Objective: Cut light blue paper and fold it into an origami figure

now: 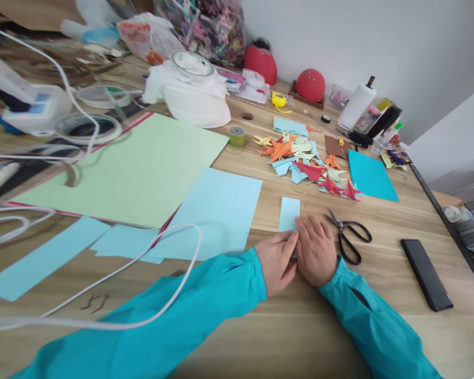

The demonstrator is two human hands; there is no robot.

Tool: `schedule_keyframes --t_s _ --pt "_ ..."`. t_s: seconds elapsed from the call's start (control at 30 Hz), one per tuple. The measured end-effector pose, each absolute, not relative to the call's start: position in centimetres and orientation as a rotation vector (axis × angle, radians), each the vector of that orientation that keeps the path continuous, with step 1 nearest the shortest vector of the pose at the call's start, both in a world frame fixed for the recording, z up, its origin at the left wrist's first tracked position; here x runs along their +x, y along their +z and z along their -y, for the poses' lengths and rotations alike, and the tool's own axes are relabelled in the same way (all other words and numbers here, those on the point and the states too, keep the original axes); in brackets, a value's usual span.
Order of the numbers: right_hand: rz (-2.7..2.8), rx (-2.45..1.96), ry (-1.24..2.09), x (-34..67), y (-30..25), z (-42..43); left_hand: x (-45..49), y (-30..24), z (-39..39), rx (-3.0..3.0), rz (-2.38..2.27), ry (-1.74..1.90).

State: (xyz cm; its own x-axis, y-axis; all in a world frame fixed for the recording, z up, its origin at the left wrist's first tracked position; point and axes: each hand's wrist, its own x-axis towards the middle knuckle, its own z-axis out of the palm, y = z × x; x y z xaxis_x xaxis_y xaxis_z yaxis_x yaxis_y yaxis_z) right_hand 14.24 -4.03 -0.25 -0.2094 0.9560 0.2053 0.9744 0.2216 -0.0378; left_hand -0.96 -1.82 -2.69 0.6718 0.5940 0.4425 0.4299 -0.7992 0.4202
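Observation:
A small light blue paper strip (pixel 289 211) lies on the wooden table (pixel 300 326), its near end covered by both my hands. My left hand (pixel 275 261) rests on the table with fingertips pressed on the strip's near left edge. My right hand (pixel 316 249) lies flat, fingers stretched over the strip's near right part. Both sleeves are teal. Black-handled scissors (pixel 349 234) lie just right of my right hand.
A large light blue sheet (pixel 217 213) and a pale green sheet (pixel 138 168) lie to the left, with a blue strip (pixel 43 258). Several folded paper shapes (pixel 304 163) are piled behind, beside a turquoise sheet (pixel 371 176). A black phone (pixel 425 273) lies right. White cables (pixel 142 273) cross the left side.

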Motion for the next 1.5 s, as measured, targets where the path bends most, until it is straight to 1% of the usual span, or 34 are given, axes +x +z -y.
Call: schedule_keyframes --t_s 0.23,0.57,0.97,1.1,1.2,1.37,1.5 --pt "2.302 -1.871 -0.241 14.3 -0.6 2.9 -0.9 -2.7 1.9 2.650 -0.804 0.717" --pt "2.296 -1.817 -0.397 14.2 -0.8 1.6 -0.8 -2.7 1.9 2.672 -0.827 0.703" --pt "2.323 -1.857 -0.343 14.5 -0.7 -1.7 -0.8 -2.7 1.9 2.684 -0.834 0.704" --pt "2.216 -1.877 -0.357 16.0 -1.4 -1.9 -0.8 -2.9 1.8 2.723 -0.808 0.698" --pt "2.092 -1.880 -0.376 16.8 -1.9 -1.5 -0.6 -3.3 1.4 2.734 -0.786 0.763" --pt "2.145 -1.825 -0.358 16.5 -1.9 -1.0 -0.4 -3.6 0.4 2.783 -0.773 0.971" --pt "2.176 -1.806 -0.378 16.8 -1.7 -0.2 -1.1 -3.2 -0.9 2.890 -0.844 1.043"
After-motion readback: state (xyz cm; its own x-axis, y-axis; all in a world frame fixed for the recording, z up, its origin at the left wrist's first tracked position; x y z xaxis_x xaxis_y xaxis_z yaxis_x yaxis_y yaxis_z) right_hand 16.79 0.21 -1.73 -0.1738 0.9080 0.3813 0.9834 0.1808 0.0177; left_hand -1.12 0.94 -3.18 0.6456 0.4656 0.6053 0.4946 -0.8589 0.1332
